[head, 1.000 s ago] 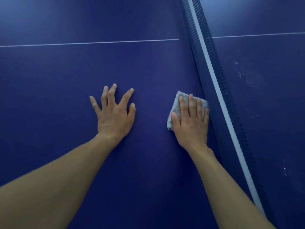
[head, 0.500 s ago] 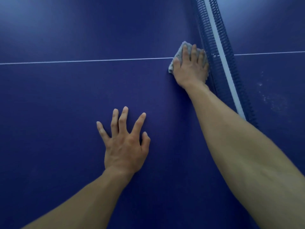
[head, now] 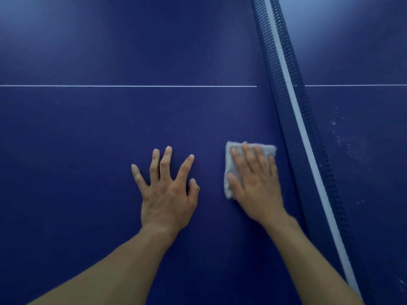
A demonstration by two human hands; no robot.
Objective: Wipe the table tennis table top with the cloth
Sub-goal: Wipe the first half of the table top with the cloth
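The blue table tennis table top (head: 88,139) fills the view. A folded grey cloth (head: 230,164) lies flat on it, just left of the net. My right hand (head: 255,183) presses down on the cloth with flat fingers, covering most of it. My left hand (head: 167,194) rests flat on the bare table to the left of the cloth, fingers spread, holding nothing.
The net (head: 293,119) with its white top band runs diagonally from top centre to bottom right. A thin white centre line (head: 123,86) crosses the table. White dust specks (head: 339,137) lie on the table half beyond the net.
My right hand has slid the cloth back toward me along the net, from the white centre line to beside my left hand. The left hand stays planted.
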